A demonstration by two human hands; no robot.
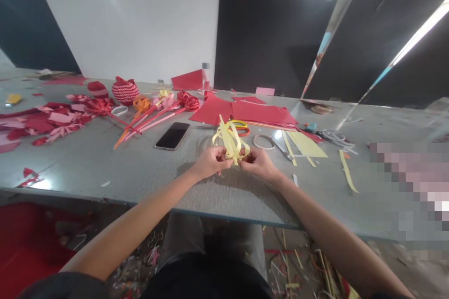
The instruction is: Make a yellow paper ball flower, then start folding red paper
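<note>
A pale yellow flower of looped paper strips (230, 139) is held up over the near part of the grey table, between both hands. My left hand (212, 162) pinches its base from the left, thumb and fingers closed. From the right, my right hand (258, 164) grips the same base with its fingers closed. One strip stands upright among the loops. Just behind the flower lie scissors with yellow and orange handles (242, 127). A dark phone (172, 136) rests left of my hands.
Red paper sheets (259, 113) lie behind the hands. Paper flowers on sticks (154, 119) and pink-red scraps (52, 119) are at left. To the right are a tape ring (264, 142), a cutter (282, 147), yellow sheets (306, 144) and grey coils (335, 138).
</note>
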